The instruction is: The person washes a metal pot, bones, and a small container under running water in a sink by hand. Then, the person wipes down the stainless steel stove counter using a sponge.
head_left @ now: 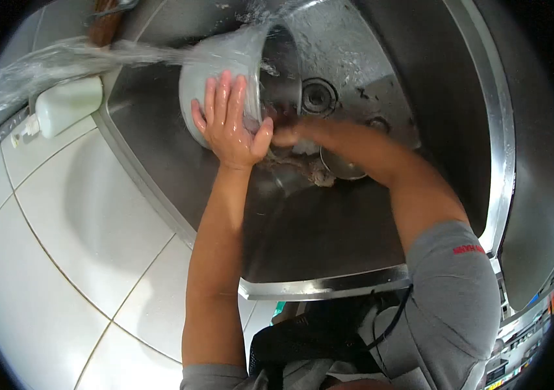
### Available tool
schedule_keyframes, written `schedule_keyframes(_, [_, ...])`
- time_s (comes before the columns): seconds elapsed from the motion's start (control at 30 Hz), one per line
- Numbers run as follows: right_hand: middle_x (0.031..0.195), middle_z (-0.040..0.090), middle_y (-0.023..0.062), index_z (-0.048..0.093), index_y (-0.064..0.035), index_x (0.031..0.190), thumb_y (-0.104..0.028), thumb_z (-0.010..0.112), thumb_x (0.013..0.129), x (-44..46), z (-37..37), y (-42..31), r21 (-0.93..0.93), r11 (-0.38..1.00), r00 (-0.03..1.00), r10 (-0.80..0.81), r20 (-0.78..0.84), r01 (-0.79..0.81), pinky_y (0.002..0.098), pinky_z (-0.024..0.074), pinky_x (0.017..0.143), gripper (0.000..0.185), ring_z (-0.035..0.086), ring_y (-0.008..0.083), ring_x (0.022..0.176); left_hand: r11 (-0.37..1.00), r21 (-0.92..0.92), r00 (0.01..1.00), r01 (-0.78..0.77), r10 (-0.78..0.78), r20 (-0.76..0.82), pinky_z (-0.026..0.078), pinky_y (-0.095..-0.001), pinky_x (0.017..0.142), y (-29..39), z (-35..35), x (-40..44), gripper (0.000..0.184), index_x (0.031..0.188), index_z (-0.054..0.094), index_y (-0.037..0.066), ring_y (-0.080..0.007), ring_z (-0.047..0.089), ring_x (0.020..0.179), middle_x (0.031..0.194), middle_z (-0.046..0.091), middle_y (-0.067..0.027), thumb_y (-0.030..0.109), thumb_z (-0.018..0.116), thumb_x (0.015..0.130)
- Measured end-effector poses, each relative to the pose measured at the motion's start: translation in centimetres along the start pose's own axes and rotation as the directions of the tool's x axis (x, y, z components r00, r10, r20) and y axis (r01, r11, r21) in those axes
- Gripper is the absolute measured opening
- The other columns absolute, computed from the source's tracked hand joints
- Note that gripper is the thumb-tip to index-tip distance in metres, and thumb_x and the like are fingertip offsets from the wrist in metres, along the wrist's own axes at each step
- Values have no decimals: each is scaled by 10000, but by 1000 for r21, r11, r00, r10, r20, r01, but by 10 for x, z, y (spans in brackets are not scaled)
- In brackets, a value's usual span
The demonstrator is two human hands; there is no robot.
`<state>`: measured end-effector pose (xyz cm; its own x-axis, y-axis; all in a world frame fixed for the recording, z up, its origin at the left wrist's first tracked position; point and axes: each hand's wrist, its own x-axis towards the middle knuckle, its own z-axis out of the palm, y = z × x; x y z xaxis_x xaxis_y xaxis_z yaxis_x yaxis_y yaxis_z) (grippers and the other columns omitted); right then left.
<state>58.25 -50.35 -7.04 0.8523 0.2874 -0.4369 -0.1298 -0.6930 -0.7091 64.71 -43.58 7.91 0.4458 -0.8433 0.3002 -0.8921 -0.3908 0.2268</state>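
A metal pot (215, 62) lies tipped on its side in the steel sink, its mouth facing right. Flat against its outer wall, fingers spread, rests my left hand (228, 127). My right hand (282, 132) is at the lower edge of the pot's mouth, smeared by motion and partly hidden, so what it holds does not show. Water (95, 55) streams in from the left onto the pot and splashes over its rim. Beneath my right forearm are a round metal lid or dish (345, 168) and a wet, brownish clump (319, 174) that may be a cloth.
The sink (329, 244) has a raised metal rim, with a drain (318, 97) beyond my right wrist. White tiles (88, 214) cover the left side, where a white pump bottle (69, 107) lies near the sink corner. A brown wooden handle (103, 23) juts in at the top.
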Motion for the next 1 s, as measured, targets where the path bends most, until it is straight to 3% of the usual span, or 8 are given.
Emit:
schedule_keyframes(0.1, [1567,170,106,216,-96,1494,-489,372,954,-29,18,0,638,765,992,-123,12,87,446,173,1158,686,149,293,1438,1000,-4,997,-9,9,78,129,-517,1106,-4,-6,-2,749,1337,525,64,-351,374,1342,1419,466,-146,371,622,660])
schedule_keyframes(0.3, [1548,249,104,240,-130,1497,-519,379,944,26,12,46,-220,975,962,-26,-272,-36,435,116,1177,690,210,262,1430,1000,0,1000,18,-18,19,123,-516,1107,-7,2,3,746,1296,568,105,-313,397,1327,1390,500,-105,386,637,608])
schedule_keyframes(0.53, [1491,283,214,221,-77,1494,-452,506,904,4,18,-6,868,461,958,-111,263,-184,414,215,1156,755,245,298,1396,998,-5,998,58,-58,21,136,-532,1094,1,0,-2,736,1305,545,85,-334,376,1336,1388,493,-120,374,638,635])
schedule_keyframes(0.63, [1521,320,82,277,-133,1488,-434,361,980,93,93,109,693,607,919,-301,-253,390,414,202,1161,596,288,294,1397,999,1,999,45,-45,14,159,-527,1082,0,2,-3,733,1309,530,77,-351,379,1321,1377,491,-143,375,647,650])
schedule_keyframes(0.7, [1471,405,77,348,-132,1455,-356,407,979,41,5,87,-518,853,892,-278,-357,59,405,266,1133,530,356,299,1360,1000,-8,1000,24,-24,-16,168,-530,1073,-3,-1,8,729,1301,533,81,-354,386,1308,1366,493,-148,376,656,646])
schedule_keyframes(0.83, [1458,413,110,364,-118,1444,-313,442,968,6,-10,48,-587,808,964,-120,-236,-44,415,303,1115,521,395,327,1330,996,43,992,75,-79,102,184,-565,1053,-9,-7,20,729,1268,568,137,-352,418,1245,1380,477,-115,400,688,599])
schedule_keyframes(0.9, [1454,394,169,379,-114,1434,-267,467,946,27,42,51,213,976,971,-1,-239,53,439,335,1094,520,415,338,1313,999,15,997,32,-33,66,188,-573,1051,-9,-4,18,735,1269,568,151,-355,418,1239,1391,466,-111,392,699,587])
schedule_keyframes(1.0, [1432,393,228,465,-63,1362,-232,472,927,-3,34,22,3,1000,977,-21,-211,22,453,339,1090,467,409,351,1313,998,66,994,3,-10,112,184,-597,1050,-6,-5,16,747,1274,570,169,-370,401,1267,1397,457,-102,395,702,574])
